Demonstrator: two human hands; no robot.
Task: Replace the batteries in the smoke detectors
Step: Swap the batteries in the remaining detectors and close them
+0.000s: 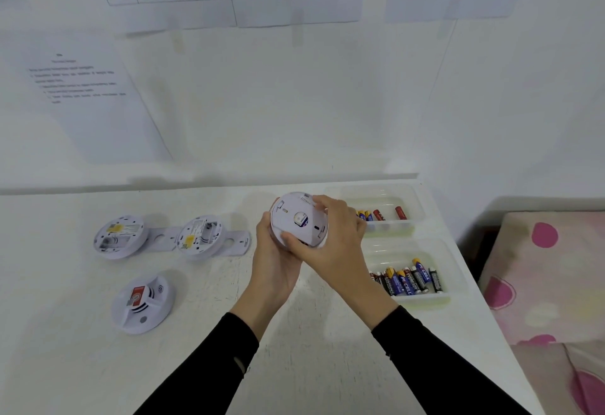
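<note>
1. The step in hand looked like opening or closing one smoke detector (299,219): it was held off the counter (65,365), back plate toward the camera, just left of the far battery tray (383,211).
2. The left hand (273,262) cradled the detector's lower left edge from beneath, its grip wrapped around the rim; the right hand (334,237) lay over the right side, fingers (319,205) pressed on the upper edge and thumb on the lower part of the plate. Both grips were pressed onto the detector, as if for a twist.
3. Whether the plate was coming off or going on I cannot tell; a small window in its middle showed something dark and coloured.
4. My judgement: the next move called for turning the plate against the body, one hand steadying.
5. Well left of the held detector, two open detectors (119,236) (199,236) lay with their insides up, each on or beside a flat mounting plate (237,244).
6. Below and left of it, a fourth detector (142,305) lay face up, with a red tag.
7. The near battery tray (409,278), below the right hand, held many cells; the far tray held few.
8. Nothing blocked the hands, though the right forearm crossed the near tray's left end.
</note>
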